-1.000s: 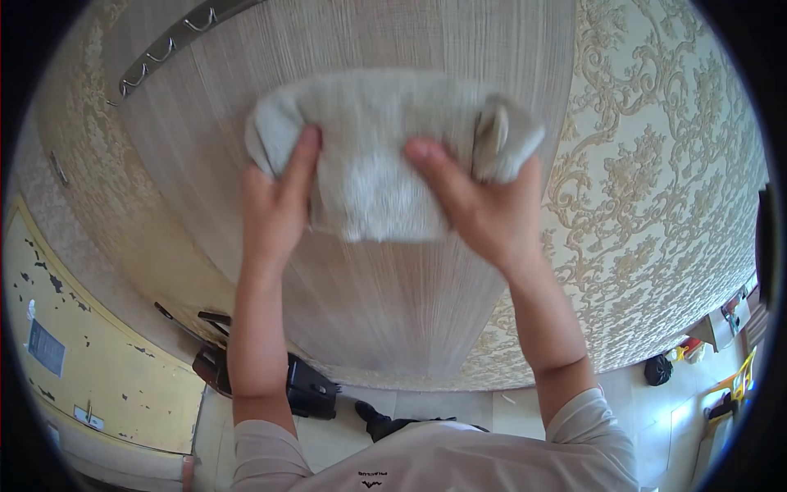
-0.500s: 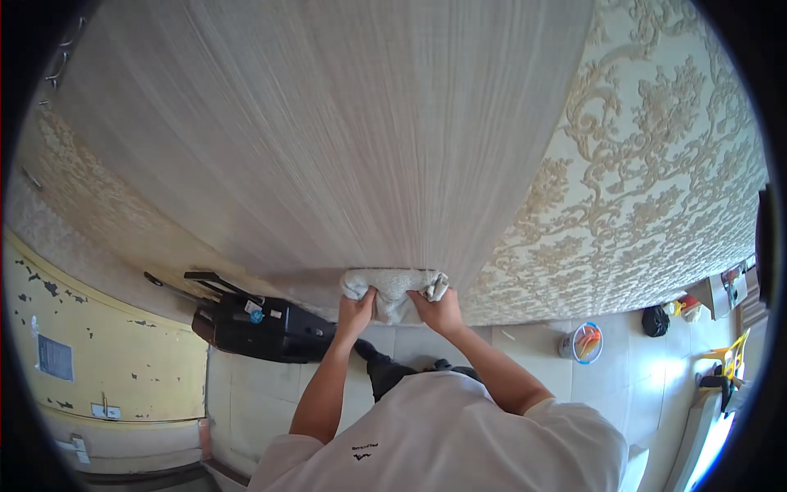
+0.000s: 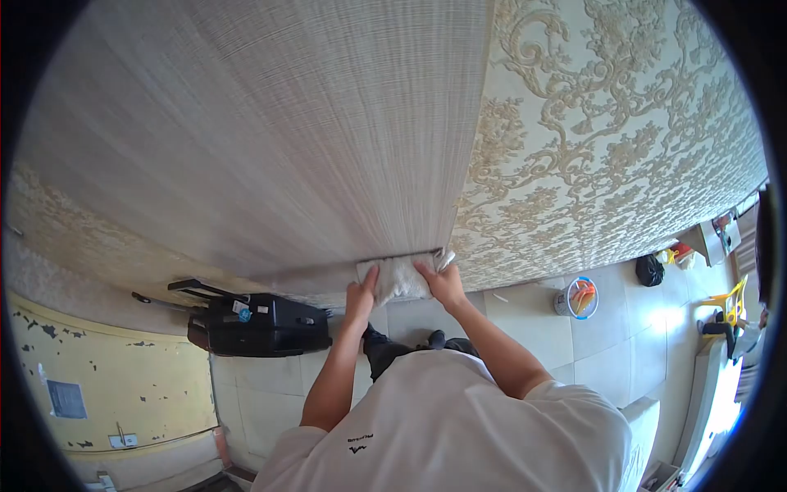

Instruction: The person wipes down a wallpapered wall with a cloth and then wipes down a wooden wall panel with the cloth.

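Observation:
A folded whitish cloth [image 3: 398, 280] lies along the lower edge of a pale striped panel [image 3: 328, 123] on the wall. My left hand [image 3: 361, 298] is closed on the cloth's left side, thumb on top. Gripping its right end is my right hand [image 3: 443, 284], where a fold of the cloth sticks up beside the panel's right edge. The fingers under the cloth are hidden on both hands.
A black suitcase [image 3: 261, 325] lies near the wall at left, by a peeling yellow door [image 3: 115, 377]. Embossed floral wallpaper [image 3: 590, 148] covers the right side. A bucket [image 3: 576, 298] with orange contents, a black bag [image 3: 650, 271] and a yellow chair [image 3: 729, 302] stand on the tiled floor.
The view has shifted, with more floral wallpaper showing. Both hands and the cloth have moved right along the panel, closer to its right edge. The cloth looks flatter.

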Tool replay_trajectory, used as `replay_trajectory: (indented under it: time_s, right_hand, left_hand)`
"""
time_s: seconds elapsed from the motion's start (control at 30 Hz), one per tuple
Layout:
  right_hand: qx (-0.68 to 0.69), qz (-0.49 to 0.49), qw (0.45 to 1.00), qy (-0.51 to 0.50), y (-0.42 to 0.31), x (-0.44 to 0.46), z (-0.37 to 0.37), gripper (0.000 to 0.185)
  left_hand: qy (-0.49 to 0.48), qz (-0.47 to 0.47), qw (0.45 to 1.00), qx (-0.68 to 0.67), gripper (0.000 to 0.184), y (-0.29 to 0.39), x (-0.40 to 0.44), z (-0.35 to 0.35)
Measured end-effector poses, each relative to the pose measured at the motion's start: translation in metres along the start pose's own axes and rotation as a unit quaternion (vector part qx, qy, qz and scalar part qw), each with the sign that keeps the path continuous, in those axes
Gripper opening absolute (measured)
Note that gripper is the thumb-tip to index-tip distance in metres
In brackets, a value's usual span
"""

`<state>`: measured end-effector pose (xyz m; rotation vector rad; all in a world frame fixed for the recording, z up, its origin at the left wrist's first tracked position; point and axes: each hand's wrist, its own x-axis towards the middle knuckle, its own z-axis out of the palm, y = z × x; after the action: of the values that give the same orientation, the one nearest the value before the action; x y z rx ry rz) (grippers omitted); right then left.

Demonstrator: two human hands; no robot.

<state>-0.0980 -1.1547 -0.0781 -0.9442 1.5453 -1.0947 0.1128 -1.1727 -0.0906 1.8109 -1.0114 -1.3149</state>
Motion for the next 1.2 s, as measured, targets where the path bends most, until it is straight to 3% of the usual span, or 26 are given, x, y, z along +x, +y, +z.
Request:
replay_trajectory:
  time_s: [0.03,0.1,0.17,0.23,0.3,0.33,0.4,0.73,0.83,0.93,0.97,1.03,1.07,1.13,1.2]
  right_hand:
    - [0.019,-0.086,0.996,0.024,-0.009,-0.003,-0.001,0.042]
    - [0.075,-0.113,0.991,0.019,-0.055,-0.024,-0.010,0.038]
    - [0.130,-0.140,0.982,0.011,-0.093,-0.046,-0.023,0.034]
    - [0.150,-0.247,0.957,-0.001,-0.115,-0.061,-0.035,0.030]
    - [0.150,-0.263,0.953,0.008,-0.126,-0.062,-0.041,0.028]
    - [0.151,-0.280,0.948,0.015,-0.128,-0.061,-0.043,0.026]
    - [0.117,-0.256,0.959,0.035,-0.118,-0.050,-0.042,0.023]
    - [-0.019,-0.178,0.983,0.039,-0.040,-0.017,-0.033,0.022]
    - [-0.049,-0.157,0.986,0.035,-0.007,-0.007,-0.029,0.025]
    - [-0.100,-0.081,0.991,0.035,0.033,0.004,-0.024,0.035]
    - [-0.101,-0.083,0.991,0.034,0.046,0.007,-0.023,0.035]
    - [-0.110,0.124,0.986,-0.006,0.070,0.010,-0.020,0.046]
    - [-0.111,0.121,0.986,-0.006,0.082,0.010,-0.019,0.046]
    - [-0.153,0.178,0.972,0.005,0.093,0.010,-0.015,0.052]
    - [-0.133,0.152,0.979,0.010,0.088,0.011,-0.016,0.050]
  left_hand:
    - [-0.015,0.020,0.999,-0.032,0.066,0.033,-0.018,-0.006]
    - [-0.034,0.040,0.997,-0.061,0.062,0.079,-0.051,-0.012]
    - [-0.024,0.187,0.978,-0.095,0.052,0.106,-0.076,-0.015]
    - [-0.014,0.223,0.967,-0.120,0.044,0.117,-0.090,-0.014]
    - [-0.016,0.385,0.915,-0.121,0.038,0.120,-0.092,-0.011]
    - [-0.018,0.384,0.915,-0.121,0.038,0.121,-0.090,-0.008]
    - [-0.028,0.313,0.945,-0.090,0.033,0.123,-0.083,-0.001]
    - [-0.037,0.310,0.949,-0.052,0.032,0.022,-0.008,0.031]
    - [-0.045,0.265,0.962,-0.044,0.032,-0.015,0.012,0.039]
    - [-0.077,0.128,0.989,0.012,0.042,-0.048,0.027,0.044]
    - [-0.075,0.129,0.989,0.010,0.042,-0.058,0.029,0.044]
    - [-0.102,-0.091,0.989,0.061,0.056,-0.074,0.031,0.045]
    - [-0.084,-0.126,0.986,0.066,0.072,-0.113,0.049,0.051]
    - [-0.129,-0.162,0.978,-0.003,0.078,-0.105,0.040,0.048]
    - [-0.173,-0.204,0.961,-0.069,0.084,-0.090,0.031,0.041]
